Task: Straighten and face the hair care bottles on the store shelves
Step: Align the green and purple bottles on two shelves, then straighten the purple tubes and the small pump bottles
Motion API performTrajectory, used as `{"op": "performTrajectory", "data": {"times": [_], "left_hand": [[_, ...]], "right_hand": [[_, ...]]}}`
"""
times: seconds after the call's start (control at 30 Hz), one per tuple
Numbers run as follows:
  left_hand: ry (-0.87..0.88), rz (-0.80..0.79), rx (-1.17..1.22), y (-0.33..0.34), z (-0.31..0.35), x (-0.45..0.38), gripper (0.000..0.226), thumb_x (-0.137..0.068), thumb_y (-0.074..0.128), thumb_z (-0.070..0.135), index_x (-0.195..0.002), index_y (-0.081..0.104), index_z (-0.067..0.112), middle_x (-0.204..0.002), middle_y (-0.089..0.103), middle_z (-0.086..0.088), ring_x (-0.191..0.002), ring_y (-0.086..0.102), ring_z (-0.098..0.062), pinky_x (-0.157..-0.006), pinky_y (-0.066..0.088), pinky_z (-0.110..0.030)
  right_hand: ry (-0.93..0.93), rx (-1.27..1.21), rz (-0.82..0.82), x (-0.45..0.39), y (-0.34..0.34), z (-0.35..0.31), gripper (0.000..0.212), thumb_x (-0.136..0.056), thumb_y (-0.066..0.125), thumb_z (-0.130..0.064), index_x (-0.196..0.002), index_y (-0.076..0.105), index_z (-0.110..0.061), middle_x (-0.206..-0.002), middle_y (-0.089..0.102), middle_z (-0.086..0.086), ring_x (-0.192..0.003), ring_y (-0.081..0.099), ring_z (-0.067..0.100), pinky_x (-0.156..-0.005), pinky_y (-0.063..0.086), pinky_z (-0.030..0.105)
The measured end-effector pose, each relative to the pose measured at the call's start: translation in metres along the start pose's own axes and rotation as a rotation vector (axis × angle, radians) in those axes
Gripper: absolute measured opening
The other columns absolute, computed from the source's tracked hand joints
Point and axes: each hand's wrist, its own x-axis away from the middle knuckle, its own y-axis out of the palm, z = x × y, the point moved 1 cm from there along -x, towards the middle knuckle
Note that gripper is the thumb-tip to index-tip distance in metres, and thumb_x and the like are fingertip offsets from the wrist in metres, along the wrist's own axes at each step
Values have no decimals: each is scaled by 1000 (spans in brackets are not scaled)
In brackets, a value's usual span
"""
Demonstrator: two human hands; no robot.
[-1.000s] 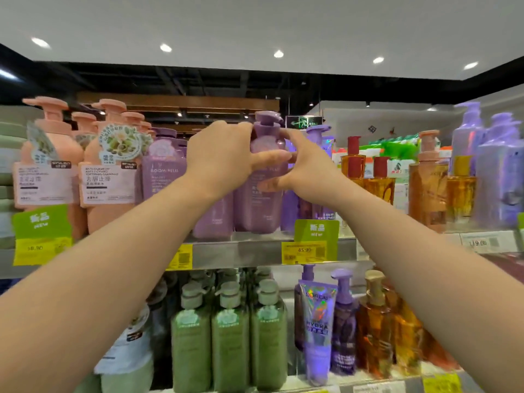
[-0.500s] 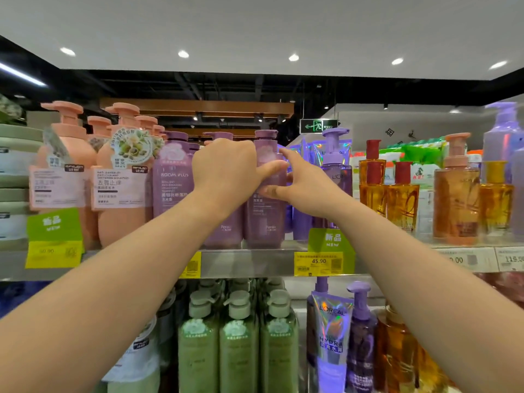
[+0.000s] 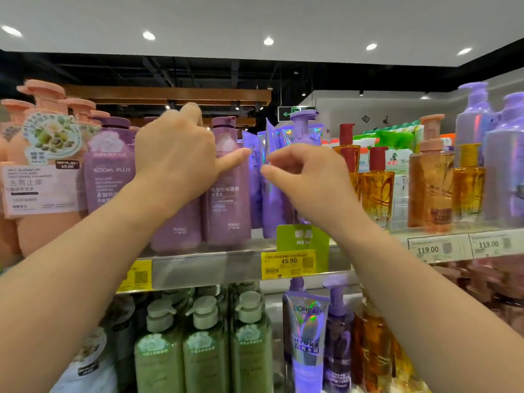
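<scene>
Three mauve pump bottles stand in a row on the top shelf [image 3: 198, 268]. My left hand [image 3: 175, 157] wraps over the middle mauve bottle [image 3: 177, 231], hiding its top, and its thumb touches the right mauve bottle [image 3: 226, 194]. The left mauve bottle [image 3: 109, 171] faces front with its label showing. My right hand [image 3: 306, 180] hovers with curled fingers in front of the purple holographic tubes [image 3: 273, 205]. Its thumb and forefinger tips meet at a tube's edge; whether they pinch it is unclear.
Peach pump bottles [image 3: 42, 222] crowd the shelf's left end. Amber oil bottles [image 3: 377, 191] and lavender pump bottles [image 3: 502, 165] stand to the right. A green and yellow price tag [image 3: 289, 263] hangs from the shelf edge. Green bottles [image 3: 204, 355] and a purple tube [image 3: 307, 330] fill the shelf below.
My right hand has come off the right mauve bottle and moved right, in front of the purple tubes. My left hand stays on the middle bottle. The view has moved closer.
</scene>
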Motion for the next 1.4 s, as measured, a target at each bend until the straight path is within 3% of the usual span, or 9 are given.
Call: {"op": "performTrajectory", "data": {"times": [0.13,0.27,0.37,0.53,0.7,0.87,1.03,1.23,1.4], "left_hand": [[-10,-16,-2,1,0,-6,89,-83,28,82,-84,75,7,-95,57,-10,-86,60,-35,-57,34,-32],[-141,-50,53,-10,11,3,84,-86,33,77,-93,73,4,-103,55,-14,-89,59,-38,-60,37,-36],[-190,44,145,-38,41,22,68,-87,46,67,-109,61,4,-110,53,-18,-82,59,-38,-56,31,-35],[-69,-37,288,-70,102,55,54,-82,49,61,-105,61,14,-98,57,-10,-70,63,-33,-50,29,-29],[-3,-249,326,-67,132,87,51,-78,42,62,-94,63,19,-90,57,-2,-57,61,-29,-47,32,-27],[43,-479,350,-68,153,124,45,-85,45,62,-102,60,23,-98,57,3,-80,67,-25,-55,43,-32],[171,-786,354,-72,176,153,47,-92,41,56,-120,53,20,-116,54,-1,-107,59,-25,-75,46,-34],[157,-975,436,-43,182,177,67,-92,52,52,-143,35,13,-142,41,-7,-126,47,-27,-94,49,-40],[104,-1016,554,-14,175,173,68,-92,58,48,-145,34,12,-143,43,-9,-130,45,-28,-102,38,-35]], "right_hand": [[-27,116,312,-14,-33,26,29,-82,75,-32,-108,69,-20,-99,63,-3,-93,62,17,-88,50,33],[93,160,130,-26,-35,43,72,-77,78,-50,-134,48,-18,-122,54,4,-110,55,20,-84,36,24],[117,130,-42,-29,-33,48,81,-77,77,-52,-139,40,-17,-113,62,2,-104,59,21,-80,40,28],[145,108,-146,-33,-34,48,79,-78,76,-54,-139,43,-15,-106,53,-5,-94,51,15,-75,40,29],[147,33,-135,-29,-43,48,59,-76,80,-51,-120,53,-22,-82,51,-17,-92,59,14,-89,53,36],[129,-126,-123,-20,-57,45,60,-61,85,-48,-111,61,-25,-99,70,-13,-89,70,10,-84,59,42],[123,-226,-84,-9,-80,42,37,-65,82,-26,-98,68,-19,-71,74,-6,-63,68,3,-60,55,31],[97,-434,56,-1,-128,32,45,-69,84,-22,-108,63,-18,-90,67,1,-83,75,21,-73,63,45],[107,-381,-77,39,-161,30,45,-70,85,-24,-111,68,-16,-92,71,9,-82,76,24,-71,63,47]]}}
